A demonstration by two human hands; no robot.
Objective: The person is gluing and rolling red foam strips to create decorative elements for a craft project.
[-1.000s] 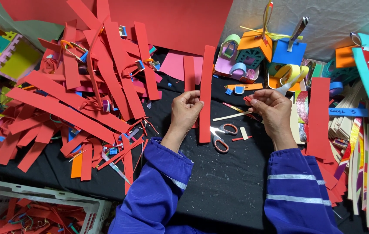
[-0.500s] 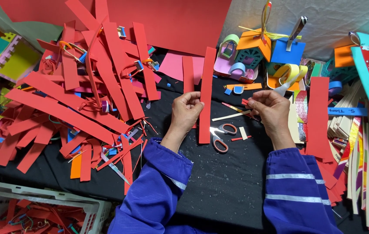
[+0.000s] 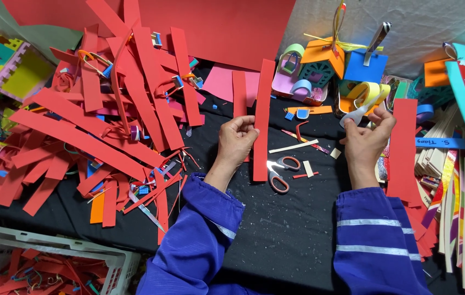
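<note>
My left hand (image 3: 236, 141) pinches a long red foam strip (image 3: 264, 93) upright over the black table (image 3: 292, 235); a shorter red strip (image 3: 239, 90) sits just behind its fingers. My right hand (image 3: 366, 141) is out to the right, its fingers closed around a white curved tool (image 3: 357, 113) beside a yellow tape roll (image 3: 368, 92). Orange-handled scissors (image 3: 279, 173) lie on the table between my hands, next to thin cream and red offcuts (image 3: 297, 146).
A big heap of red strips (image 3: 96, 120) fills the left. A large red sheet (image 3: 216, 27) lies at the back. Small foam houses (image 3: 320, 65) stand behind my hands. Stacked coloured strips (image 3: 451, 180) line the right, and a white basket (image 3: 52, 267) of scraps sits front left.
My right hand has left the middle and moved right and slightly up to the white tool. My left hand still holds the red strip in place.
</note>
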